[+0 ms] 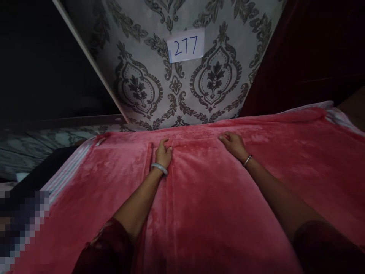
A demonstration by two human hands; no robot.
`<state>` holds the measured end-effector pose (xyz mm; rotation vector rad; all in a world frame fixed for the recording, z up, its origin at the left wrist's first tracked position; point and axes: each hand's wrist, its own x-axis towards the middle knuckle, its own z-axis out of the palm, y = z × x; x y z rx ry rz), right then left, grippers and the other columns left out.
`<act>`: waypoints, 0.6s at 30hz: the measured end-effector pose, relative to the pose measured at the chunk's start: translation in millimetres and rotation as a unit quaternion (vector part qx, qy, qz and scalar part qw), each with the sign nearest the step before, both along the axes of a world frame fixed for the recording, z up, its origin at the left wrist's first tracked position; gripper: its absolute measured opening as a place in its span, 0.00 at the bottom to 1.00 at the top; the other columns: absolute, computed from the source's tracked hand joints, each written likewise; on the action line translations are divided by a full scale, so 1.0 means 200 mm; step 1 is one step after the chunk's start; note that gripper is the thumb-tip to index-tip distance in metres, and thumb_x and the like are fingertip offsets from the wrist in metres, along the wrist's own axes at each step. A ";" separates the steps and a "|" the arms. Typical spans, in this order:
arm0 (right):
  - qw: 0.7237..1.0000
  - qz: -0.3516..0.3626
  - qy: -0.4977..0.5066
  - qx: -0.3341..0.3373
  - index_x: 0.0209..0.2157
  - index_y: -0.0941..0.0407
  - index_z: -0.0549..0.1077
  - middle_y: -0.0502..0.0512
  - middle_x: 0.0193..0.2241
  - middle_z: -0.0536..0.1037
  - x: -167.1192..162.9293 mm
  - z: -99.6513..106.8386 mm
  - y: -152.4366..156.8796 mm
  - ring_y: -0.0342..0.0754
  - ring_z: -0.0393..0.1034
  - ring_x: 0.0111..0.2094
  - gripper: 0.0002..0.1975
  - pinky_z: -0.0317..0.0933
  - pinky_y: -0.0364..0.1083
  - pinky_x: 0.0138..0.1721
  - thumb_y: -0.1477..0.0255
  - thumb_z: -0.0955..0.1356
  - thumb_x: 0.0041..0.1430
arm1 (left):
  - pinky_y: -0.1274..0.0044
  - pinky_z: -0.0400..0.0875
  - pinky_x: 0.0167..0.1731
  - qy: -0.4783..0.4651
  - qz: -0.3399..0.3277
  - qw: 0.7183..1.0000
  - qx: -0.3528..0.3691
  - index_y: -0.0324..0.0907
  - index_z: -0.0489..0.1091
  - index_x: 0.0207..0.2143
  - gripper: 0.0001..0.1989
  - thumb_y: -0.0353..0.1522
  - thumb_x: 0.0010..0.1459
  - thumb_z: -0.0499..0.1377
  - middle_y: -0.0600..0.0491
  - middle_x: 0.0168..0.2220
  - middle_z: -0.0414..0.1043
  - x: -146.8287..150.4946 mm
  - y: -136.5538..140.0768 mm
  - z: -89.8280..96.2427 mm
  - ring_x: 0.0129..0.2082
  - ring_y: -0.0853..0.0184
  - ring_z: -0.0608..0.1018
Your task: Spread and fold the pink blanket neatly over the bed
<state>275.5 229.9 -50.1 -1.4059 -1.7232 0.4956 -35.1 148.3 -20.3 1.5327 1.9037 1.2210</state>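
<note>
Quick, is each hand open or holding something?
Left hand: partly open, on the blanket.
Right hand: closed, seemingly pinching the blanket.

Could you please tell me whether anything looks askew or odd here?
The paper marked 277 is slightly tilted, its right end higher, and looks out of place on the patterned wall. No spill shows on the red blanket.

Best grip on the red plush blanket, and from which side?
I'd pinch the far edge of the upper layer of the red plush blanket, at two spread points, near where the left hand and right hand are. Come from the near side, from above: the cloth lies broad and limp, and that edge shows as a line likely to give a lip.
</note>
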 end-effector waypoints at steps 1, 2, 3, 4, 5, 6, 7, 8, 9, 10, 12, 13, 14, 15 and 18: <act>1.000 -0.001 -0.003 -0.001 0.26 0.55 0.71 0.52 0.24 0.73 0.00 0.00 0.00 0.48 0.64 0.29 0.12 0.54 0.46 0.31 0.60 0.66 0.55 | 0.74 0.65 0.33 0.005 0.001 1.000 -0.005 0.41 0.70 0.56 0.23 0.27 0.57 0.58 0.60 0.22 0.62 0.00 0.00 0.00 0.24 0.64 0.70; 1.000 -0.001 -0.008 -0.004 0.26 0.55 0.71 0.52 0.23 0.73 0.00 -0.01 0.00 0.48 0.64 0.28 0.13 0.54 0.46 0.31 0.60 0.66 0.55 | 0.73 0.65 0.33 0.011 0.002 1.000 -0.010 0.41 0.70 0.56 0.23 0.26 0.56 0.58 0.59 0.22 0.63 0.00 0.00 0.00 0.25 0.64 0.71; 1.000 0.000 -0.013 -0.008 0.25 0.54 0.71 0.52 0.23 0.73 0.00 -0.01 0.00 0.48 0.63 0.28 0.13 0.54 0.46 0.31 0.60 0.66 0.55 | 0.73 0.66 0.34 0.014 0.003 1.000 -0.013 0.40 0.71 0.55 0.23 0.26 0.56 0.59 0.58 0.22 0.64 0.00 0.00 0.00 0.26 0.63 0.72; 1.000 0.000 -0.018 -0.012 0.25 0.54 0.70 0.52 0.23 0.72 -0.01 -0.01 0.00 0.48 0.63 0.28 0.12 0.53 0.46 0.30 0.60 0.66 0.55 | 0.73 0.66 0.35 0.015 0.007 1.000 -0.014 0.40 0.71 0.55 0.23 0.26 0.56 0.59 0.58 0.23 0.65 0.00 0.01 0.00 0.27 0.62 0.73; 1.000 0.001 -0.021 -0.014 0.25 0.54 0.70 0.52 0.22 0.72 -0.01 0.00 0.00 0.48 0.63 0.28 0.12 0.53 0.46 0.30 0.61 0.66 0.54 | 0.73 0.67 0.36 0.015 0.012 1.000 -0.015 0.40 0.71 0.54 0.22 0.26 0.56 0.59 0.57 0.24 0.66 0.00 0.01 0.00 0.28 0.62 0.74; 1.000 0.001 -0.022 -0.015 0.24 0.54 0.70 0.52 0.22 0.72 -0.01 0.00 -0.01 0.48 0.63 0.27 0.12 0.53 0.46 0.30 0.61 0.66 0.54 | 0.73 0.67 0.36 0.015 0.015 1.000 -0.016 0.40 0.71 0.54 0.22 0.27 0.56 0.60 0.57 0.24 0.67 -0.01 0.01 -0.01 0.29 0.62 0.74; 1.000 0.001 -0.022 -0.014 0.24 0.54 0.70 0.52 0.22 0.72 -0.01 0.00 -0.01 0.48 0.63 0.27 0.12 0.53 0.46 0.30 0.61 0.66 0.54 | 0.73 0.67 0.36 0.015 0.018 1.000 -0.017 0.40 0.71 0.54 0.21 0.28 0.56 0.60 0.56 0.25 0.67 -0.01 0.02 -0.01 0.30 0.62 0.75; 1.000 0.001 -0.021 -0.012 0.24 0.54 0.69 0.52 0.22 0.72 -0.01 0.00 -0.01 0.48 0.63 0.27 0.12 0.54 0.46 0.30 0.61 0.66 0.54 | 0.73 0.66 0.35 0.016 0.021 0.999 -0.019 0.40 0.71 0.54 0.21 0.28 0.56 0.61 0.56 0.25 0.67 -0.01 0.02 -0.01 0.29 0.62 0.74; 1.000 0.001 -0.019 -0.009 0.24 0.54 0.69 0.52 0.22 0.72 -0.01 0.01 -0.01 0.48 0.63 0.27 0.12 0.54 0.46 0.30 0.61 0.66 0.54 | 0.74 0.66 0.34 0.018 0.022 0.999 -0.022 0.40 0.71 0.54 0.21 0.29 0.56 0.61 0.57 0.24 0.67 -0.02 0.02 -0.01 0.29 0.62 0.74; 1.000 0.000 -0.019 -0.007 0.24 0.54 0.69 0.52 0.22 0.72 -0.01 0.00 -0.01 0.48 0.63 0.27 0.12 0.54 0.46 0.30 0.61 0.66 0.54 | 0.74 0.65 0.33 0.020 0.024 0.999 -0.025 0.39 0.71 0.54 0.22 0.29 0.56 0.61 0.57 0.23 0.66 -0.02 0.02 -0.01 0.27 0.62 0.73; 1.000 -0.005 -0.024 -0.008 0.23 0.54 0.69 0.52 0.22 0.73 -0.01 0.00 0.00 0.48 0.64 0.27 0.12 0.55 0.46 0.31 0.62 0.66 0.55 | 0.74 0.64 0.32 0.024 0.027 0.999 -0.028 0.38 0.70 0.55 0.22 0.29 0.57 0.61 0.59 0.22 0.64 -0.02 0.03 -0.01 0.25 0.63 0.72; 1.000 -0.007 -0.028 -0.011 0.24 0.54 0.70 0.52 0.22 0.73 -0.01 -0.01 0.00 0.48 0.64 0.28 0.12 0.56 0.46 0.31 0.62 0.66 0.55 | 0.74 0.64 0.32 0.024 0.027 0.999 -0.028 0.38 0.70 0.56 0.23 0.29 0.57 0.60 0.59 0.22 0.63 -0.01 0.03 -0.01 0.25 0.63 0.71; 0.999 -0.011 -0.030 -0.015 0.25 0.54 0.71 0.53 0.23 0.74 -0.01 -0.01 0.00 0.49 0.65 0.29 0.12 0.57 0.46 0.32 0.62 0.67 0.56 | 0.74 0.64 0.32 0.023 0.027 0.999 -0.029 0.38 0.70 0.56 0.23 0.29 0.57 0.61 0.59 0.22 0.63 -0.01 0.02 -0.01 0.25 0.63 0.71; 0.999 -0.014 -0.029 -0.020 0.26 0.55 0.72 0.54 0.25 0.76 -0.01 -0.01 0.00 0.49 0.67 0.30 0.11 0.58 0.46 0.33 0.63 0.67 0.56 | 0.74 0.64 0.33 0.023 0.027 0.999 -0.031 0.39 0.70 0.56 0.23 0.29 0.57 0.61 0.59 0.22 0.64 -0.01 0.02 0.00 0.25 0.63 0.72; 0.999 -0.006 -0.008 -0.039 0.36 0.57 0.78 0.58 0.35 0.81 0.01 -0.01 -0.01 0.53 0.72 0.39 0.13 0.64 0.48 0.41 0.63 0.65 0.59 | 0.73 0.66 0.35 0.026 0.029 0.998 -0.041 0.39 0.70 0.55 0.23 0.31 0.56 0.62 0.57 0.24 0.68 0.00 0.01 0.02 0.27 0.61 0.74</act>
